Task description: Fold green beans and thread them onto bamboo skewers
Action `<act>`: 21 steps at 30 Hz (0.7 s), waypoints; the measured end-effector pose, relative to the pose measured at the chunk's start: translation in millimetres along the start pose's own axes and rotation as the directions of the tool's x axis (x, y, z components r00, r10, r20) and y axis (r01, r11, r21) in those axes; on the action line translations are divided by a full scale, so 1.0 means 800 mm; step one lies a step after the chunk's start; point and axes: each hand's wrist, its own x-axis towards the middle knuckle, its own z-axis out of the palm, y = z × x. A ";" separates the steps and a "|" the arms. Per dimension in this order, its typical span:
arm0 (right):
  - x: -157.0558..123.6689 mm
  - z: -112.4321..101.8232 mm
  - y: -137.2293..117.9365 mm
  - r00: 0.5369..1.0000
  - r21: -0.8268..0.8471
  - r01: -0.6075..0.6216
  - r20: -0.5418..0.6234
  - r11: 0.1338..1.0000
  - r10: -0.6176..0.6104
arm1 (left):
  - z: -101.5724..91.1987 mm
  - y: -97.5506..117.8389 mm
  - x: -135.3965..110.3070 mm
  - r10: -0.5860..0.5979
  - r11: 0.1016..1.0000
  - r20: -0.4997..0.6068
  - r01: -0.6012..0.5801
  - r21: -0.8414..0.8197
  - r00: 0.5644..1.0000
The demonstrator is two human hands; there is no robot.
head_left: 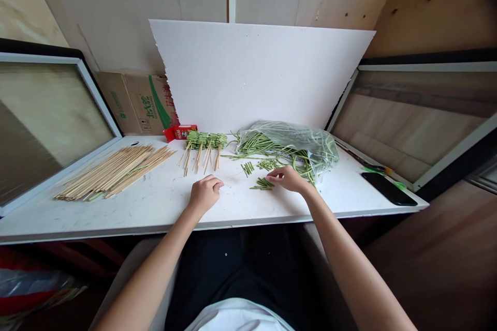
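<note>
My left hand (205,195) rests near the front of the white table, its fingers curled closed; whatever is in them, if anything, is hidden. At a small pile of cut long bean pieces (262,184), my right hand (288,179) pinches the end of a piece between its fingertips. Two more groups of cut pieces lie just behind, a small row (247,168) and a looser heap (268,164). Beyond my left hand, several skewers threaded with green bean pieces (205,139) lie side by side, their bare sticks pointing toward me.
Whole long beans (260,144) spill from a clear plastic bag (318,147) at the back right. A big bundle of bamboo skewers (112,170) lies left, near a red box (184,132) and a carton (135,103). A black phone (388,189) sits at the right edge. A white board (264,72) stands behind.
</note>
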 end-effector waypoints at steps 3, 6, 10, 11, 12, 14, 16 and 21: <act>0.001 -0.003 0.010 0.999 -0.014 -0.028 0.029 1.000 0.028 | 0.000 0.000 0.000 0.002 1.000 -0.002 -0.002 -0.001 1.000; 0.002 0.001 0.012 0.999 0.021 -0.031 0.034 0.999 0.030 | 0.000 0.000 0.000 0.006 1.000 -0.002 -0.006 0.000 1.000; 0.002 0.009 0.007 0.999 0.036 -0.043 0.028 0.998 0.042 | -0.001 0.000 0.000 0.009 1.000 -0.001 -0.009 -0.001 1.000; 0.002 0.010 0.006 0.999 0.041 -0.045 0.023 0.998 0.044 | -0.001 0.001 0.000 0.011 1.000 -0.001 -0.011 -0.001 1.000; 0.002 0.011 0.006 0.999 0.049 -0.047 0.017 0.998 0.046 | -0.002 0.001 0.000 0.012 1.000 0.000 -0.012 -0.002 1.000; 0.003 0.011 0.007 0.999 0.072 -0.046 0.009 0.996 0.045 | -0.002 0.001 0.000 0.014 1.000 0.001 -0.014 -0.003 1.000; 0.004 0.009 0.010 0.999 0.109 -0.048 0.009 0.993 0.047 | -0.002 0.001 0.000 0.016 1.000 0.003 -0.016 -0.003 1.000; 0.007 0.002 0.018 0.993 0.208 -0.085 -0.063 0.974 0.100 | -0.002 0.002 0.000 0.012 1.000 -0.003 -0.012 -0.013 1.000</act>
